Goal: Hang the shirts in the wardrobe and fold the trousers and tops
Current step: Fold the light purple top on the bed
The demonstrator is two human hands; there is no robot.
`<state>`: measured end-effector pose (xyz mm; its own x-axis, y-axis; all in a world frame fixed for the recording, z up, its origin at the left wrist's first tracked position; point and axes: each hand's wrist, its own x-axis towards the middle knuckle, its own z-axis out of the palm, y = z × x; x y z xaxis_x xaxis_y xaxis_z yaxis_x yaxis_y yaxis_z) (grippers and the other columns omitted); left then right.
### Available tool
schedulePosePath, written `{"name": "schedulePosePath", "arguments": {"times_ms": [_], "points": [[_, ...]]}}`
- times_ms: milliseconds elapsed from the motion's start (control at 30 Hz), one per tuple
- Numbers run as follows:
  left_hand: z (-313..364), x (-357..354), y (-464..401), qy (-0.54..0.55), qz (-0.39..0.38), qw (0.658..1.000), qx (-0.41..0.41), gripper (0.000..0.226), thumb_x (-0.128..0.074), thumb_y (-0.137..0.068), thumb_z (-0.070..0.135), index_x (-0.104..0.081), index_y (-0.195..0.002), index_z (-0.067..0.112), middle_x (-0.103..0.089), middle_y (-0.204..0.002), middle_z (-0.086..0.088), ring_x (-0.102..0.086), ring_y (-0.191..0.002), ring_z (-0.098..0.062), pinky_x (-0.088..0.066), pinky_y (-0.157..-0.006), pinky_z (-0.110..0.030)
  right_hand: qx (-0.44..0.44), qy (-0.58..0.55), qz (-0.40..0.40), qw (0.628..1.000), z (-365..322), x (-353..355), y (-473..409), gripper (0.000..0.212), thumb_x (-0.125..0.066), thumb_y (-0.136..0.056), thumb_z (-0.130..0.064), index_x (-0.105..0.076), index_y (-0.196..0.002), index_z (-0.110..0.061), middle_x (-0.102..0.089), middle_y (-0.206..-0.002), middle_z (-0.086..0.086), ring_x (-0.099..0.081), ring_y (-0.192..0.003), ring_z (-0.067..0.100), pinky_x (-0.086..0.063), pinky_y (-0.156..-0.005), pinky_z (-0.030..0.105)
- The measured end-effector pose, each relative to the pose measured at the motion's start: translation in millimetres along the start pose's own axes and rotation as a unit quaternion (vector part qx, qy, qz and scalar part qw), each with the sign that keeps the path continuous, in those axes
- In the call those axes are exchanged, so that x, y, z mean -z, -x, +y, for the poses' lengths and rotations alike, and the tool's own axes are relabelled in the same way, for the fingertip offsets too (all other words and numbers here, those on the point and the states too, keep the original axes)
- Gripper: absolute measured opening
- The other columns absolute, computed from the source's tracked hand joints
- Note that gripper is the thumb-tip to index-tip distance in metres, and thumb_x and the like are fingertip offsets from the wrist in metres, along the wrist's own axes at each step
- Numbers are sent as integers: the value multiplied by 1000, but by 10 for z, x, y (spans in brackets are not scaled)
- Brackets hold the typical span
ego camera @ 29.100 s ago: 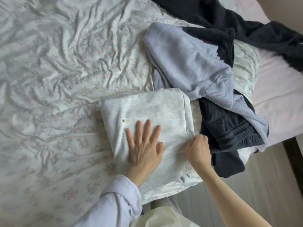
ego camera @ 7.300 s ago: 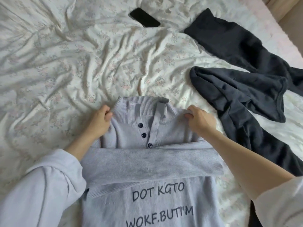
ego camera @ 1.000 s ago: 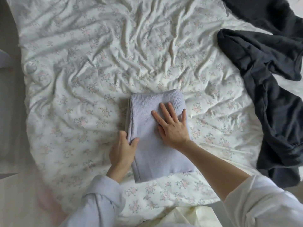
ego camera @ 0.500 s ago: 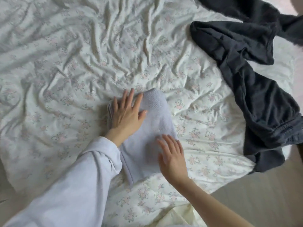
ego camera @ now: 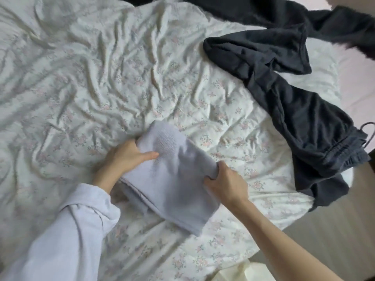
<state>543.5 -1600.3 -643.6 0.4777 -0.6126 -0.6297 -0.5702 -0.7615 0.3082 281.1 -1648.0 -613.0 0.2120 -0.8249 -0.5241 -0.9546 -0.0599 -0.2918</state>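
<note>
Lilac folded top (ego camera: 172, 179) lies between my hands on the bed (ego camera: 81, 82), long axis slanting from far-left to near-right. My left hand (ego camera: 125, 157) grips its far-left edge, thumb on top; my right hand (ego camera: 225, 183) pinches the right edge. Both are equally near for lifting.

Soft, even daylight throughout; no glare or blown highlights. The wrinkled bedsheet (ego camera: 121, 78) shows shallow grey shadows along its creases. The folded sweater (ego camera: 174, 179) is smeared by motion blur, its knit texture legible only near its upper end. Both hands (left hand (ego camera: 127, 157), right hand (ego camera: 227, 183)) are slightly soft. The dark trousers (ego camera: 294, 110), right of the sweater, lose detail in their folds. Wide-angle bending curves the bed edge beyond the trousers, and the top right corner streaks.
</note>
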Motion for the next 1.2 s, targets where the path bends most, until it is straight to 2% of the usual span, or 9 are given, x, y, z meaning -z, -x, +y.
{"name": "schedulePosePath", "arguments": {"times_ms": [67, 167, 267, 400, 667, 800, 900, 1033, 1200], "points": [[-77, -159, 209, 144, 69, 983, 89, 76, -70, -66, 62, -53, -113, 5, -63, -110, -19, -60, -100, -36, -49, -79, -38, 54, -113, 99, 987, -91, 190, -271, 29, -58, -81, -30, -47, -107, -25, -60, -102, 0, -55, -90, 24, -41, -68, 30], [-87, -445, 495, 128, 164, 971, 120, 71, -64, -77, 52, -40, -121, 2, -54, -118, -27, -52, -107, -40, -45, -85, -46, 87, -260, 61, 960, -190, 204, -538, 73, -64, -85, -28, -23, -145, -16, -38, -139, 8, -36, -128, 22, -35, -102, 32], [-94, -509, 583, 98, 198, 975, 24, 89, -58, -84, 47, -7, -149, 13, -32, -143, -22, -38, -125, -37, -38, -94, -47, 3, -272, 33, 962, -180, -53, -568, 87, -61, -86, -39, -6, -149, -16, -22, -149, 16, -22, -137, 31, -24, -110, 44], [-207, -459, 470, 117, 177, 974, -77, 86, -51, -89, 44, 19, -139, 38, 2, -157, -12, -8, -143, -29, -24, -110, -49, -27, -283, 31, 958, -158, -303, -461, 86, -54, -90, -40, 5, -149, -17, -23, -152, 13, -32, -134, 33, -29, -106, 40], [-294, -427, 324, 94, 160, 976, -110, 83, -50, -89, 45, 14, -142, 42, -8, -157, 0, -35, -131, -33, -39, -100, -46, 23, -248, 108, 962, -334, -377, -378, 69, -42, -96, -22, 2, -149, -20, -32, -144, 13, -49, -107, 30, -39, -76, 32], [-249, -430, 348, 102, 173, 976, -88, 77, -47, -92, 43, 8, -146, 38, -2, -157, 13, -40, -128, -30, -42, -95, -44, -89, -317, 99, 939, -392, -344, -461, 79, -46, -95, -31, 11, -148, -15, -28, -145, 20, -41, -124, 37, -39, -93, 41], [-188, -441, 365, 105, 197, 972, -71, 72, -45, -93, 40, 1, -148, 36, -15, -156, 3, -41, -125, -32, -41, -95, -43, -74, -355, 102, 927, -449, -326, -521, 76, -46, -95, -20, 8, -148, -16, -34, -144, 15, -42, -125, 33, -38, -96, 39], [-43, -432, 487, 92, 259, 961, -41, 64, -50, -93, 33, -15, -147, 34, -51, -114, -22, -53, -95, -36, -43, -74, -37, 49, -306, 140, 941, -467, -298, -429, 66, -36, -97, -16, 1, -147, -39, -38, -116, 0, -47, -77, 3, -35, -63, 16], [180, -350, 689, 157, 316, 934, -56, 54, -56, -91, 21, -37, -142, 26, -52, -100, -20, -53, -89, -36, -43, -72, -36, 123, -292, 146, 937, -607, -112, -422, 52, -34, -94, -5, -27, -144, -19, -45, -120, 0, -40, -81, -5, -30, -63, 15]]}}
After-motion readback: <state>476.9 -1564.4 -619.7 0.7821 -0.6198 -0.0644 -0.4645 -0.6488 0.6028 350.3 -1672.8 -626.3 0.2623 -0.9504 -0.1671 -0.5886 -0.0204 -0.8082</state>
